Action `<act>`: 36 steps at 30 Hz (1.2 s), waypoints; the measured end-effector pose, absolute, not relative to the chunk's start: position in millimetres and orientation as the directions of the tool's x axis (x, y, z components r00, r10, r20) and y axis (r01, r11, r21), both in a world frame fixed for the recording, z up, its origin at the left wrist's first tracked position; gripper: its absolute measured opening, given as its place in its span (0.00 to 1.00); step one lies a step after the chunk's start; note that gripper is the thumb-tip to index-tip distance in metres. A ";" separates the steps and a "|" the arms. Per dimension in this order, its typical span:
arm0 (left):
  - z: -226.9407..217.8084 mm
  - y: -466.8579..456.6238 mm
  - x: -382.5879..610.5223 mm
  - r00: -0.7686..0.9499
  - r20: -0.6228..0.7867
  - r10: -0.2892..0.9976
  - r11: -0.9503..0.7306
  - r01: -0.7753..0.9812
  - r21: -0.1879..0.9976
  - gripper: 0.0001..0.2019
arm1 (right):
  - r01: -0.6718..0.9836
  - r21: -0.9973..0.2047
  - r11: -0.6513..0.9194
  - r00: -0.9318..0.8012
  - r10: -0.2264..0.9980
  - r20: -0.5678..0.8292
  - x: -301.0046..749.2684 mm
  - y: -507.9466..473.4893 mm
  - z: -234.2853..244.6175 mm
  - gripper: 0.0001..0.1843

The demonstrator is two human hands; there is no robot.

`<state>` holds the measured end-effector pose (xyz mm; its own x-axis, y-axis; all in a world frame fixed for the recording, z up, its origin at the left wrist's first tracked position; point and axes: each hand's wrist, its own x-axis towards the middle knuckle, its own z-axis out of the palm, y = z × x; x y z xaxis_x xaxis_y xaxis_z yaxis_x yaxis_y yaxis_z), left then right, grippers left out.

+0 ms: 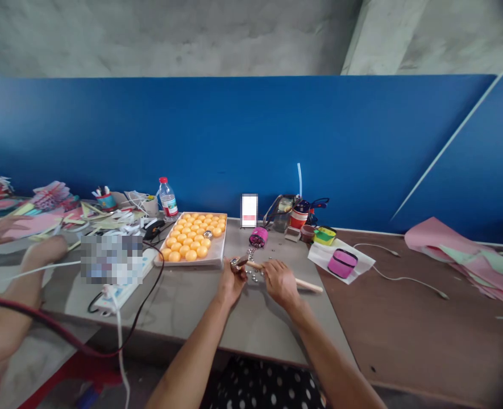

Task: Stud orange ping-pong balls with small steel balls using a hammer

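blue partition panels stand behind a grey desk. near its middle the person's two hands meet over a wooden stick, which lies slantwise on the desk with its right end jutting out past the right hand. the left hand is pinched closed around the stick's left end, where a small dark piece sits; what that piece is cannot be told. the right hand lies curled over the stick's middle, gripping it. small metal beads lie scattered on the desk between the two hands, just below a pink cup tipped on its side. left of the hands sits a white tray of orange balls, with a water bottle behind it. to the right, a pink pouch rests on white paper. at the far left another person's hand rests on the desk, blurred.
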<state>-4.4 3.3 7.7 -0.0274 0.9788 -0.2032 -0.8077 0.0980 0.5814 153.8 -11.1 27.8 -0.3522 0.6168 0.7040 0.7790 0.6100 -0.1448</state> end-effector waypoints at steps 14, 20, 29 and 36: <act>7.1 3.9 -3.7 -0.019 -0.192 0.981 0.104 -0.787 0.608 0.16 | 0.823 -0.213 0.526 -0.226 0.648 0.728 153.7 -10.0 28.4 0.12; 8.4 3.0 2.1 -0.049 -0.150 0.988 0.063 -0.748 0.661 0.16 | 0.804 -0.179 0.568 -0.310 0.655 0.689 151.1 -12.3 31.7 0.11; 9.9 1.4 0.9 -0.064 -0.194 0.979 0.086 -0.731 0.677 0.15 | 0.826 -0.160 0.540 -0.280 0.641 0.715 155.2 -11.7 31.3 0.10; 12.2 0.8 -2.0 -0.052 -0.215 0.975 0.101 -0.759 0.643 0.10 | 0.817 -0.175 0.550 -0.284 0.648 0.707 155.0 -12.2 32.4 0.11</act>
